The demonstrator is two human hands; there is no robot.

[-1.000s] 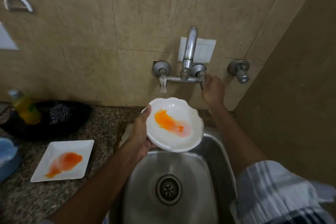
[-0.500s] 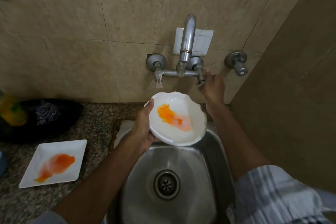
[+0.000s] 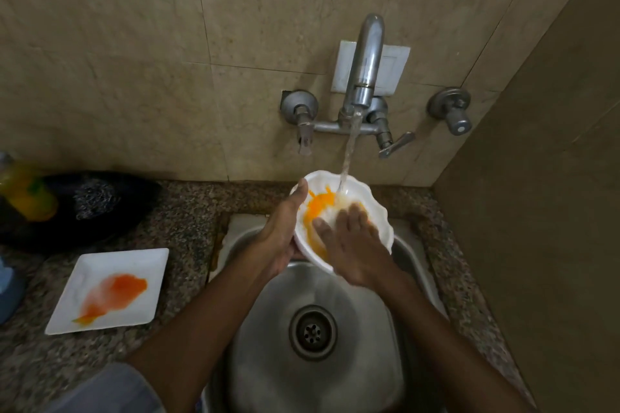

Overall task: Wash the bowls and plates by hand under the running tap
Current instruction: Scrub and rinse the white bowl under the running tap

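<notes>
A white scalloped bowl [image 3: 375,208] smeared with orange sauce is held over the back of the steel sink [image 3: 268,362]. My left hand [image 3: 283,231] grips its left rim, thumb on the edge. My right hand [image 3: 352,245] lies flat inside the bowl with fingers spread on the sauce. Water runs from the wall tap [image 3: 365,57] into the bowl's far side. A square white plate [image 3: 141,265] with an orange smear lies on the granite counter [image 3: 191,208] to the left.
A black pan [image 3: 110,221] holding a steel scrubber [image 3: 95,198] sits at the back left, beside a yellow bottle [image 3: 25,191]. A blue object [image 3: 8,292] is at the left edge. A brown wall [image 3: 543,211] closes the right side. The drain [image 3: 313,332] is open.
My right hand left the tap lever and moved down into the bowl. Water now flows from the spout. The sauce has spread across the bowl's inside.
</notes>
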